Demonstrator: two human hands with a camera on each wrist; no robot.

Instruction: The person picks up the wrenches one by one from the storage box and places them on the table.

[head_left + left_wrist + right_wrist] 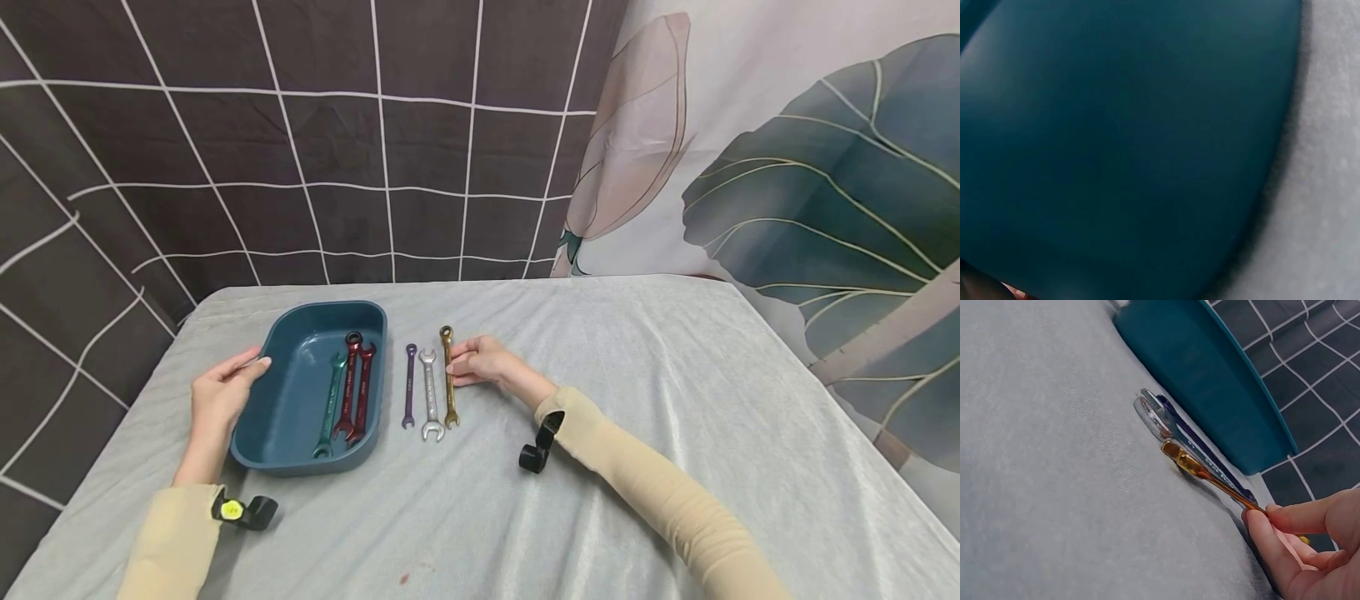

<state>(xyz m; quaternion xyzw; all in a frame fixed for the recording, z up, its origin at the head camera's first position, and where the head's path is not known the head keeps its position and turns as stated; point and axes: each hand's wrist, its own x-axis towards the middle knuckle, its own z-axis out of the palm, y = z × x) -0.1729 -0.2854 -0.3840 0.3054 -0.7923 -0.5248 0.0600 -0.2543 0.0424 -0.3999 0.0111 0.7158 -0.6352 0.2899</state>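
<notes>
My left hand (217, 400) holds the left rim of a blue plastic tub (288, 408), thumb at the rim. Inside the tub, toward its right side, lie a green wrench (330, 404) and two red wrenches, one with a ring end (348, 387) and one beside it (364, 393). My right hand (491, 362) pinches a gold combination wrench (450, 404) between thumb and fingers. In the right wrist view the gold wrench (1191, 464) sits low over the cloth. To its left lie a silver open-end wrench (431, 392) and a small purple wrench (409, 387).
A pale grey cloth (600, 517) covers the table. Behind it hangs a dark curtain with a white grid (427, 142), and a leaf-patterned curtain (825, 208) is at the right. The tub's wall (1129, 125) fills most of the left wrist view.
</notes>
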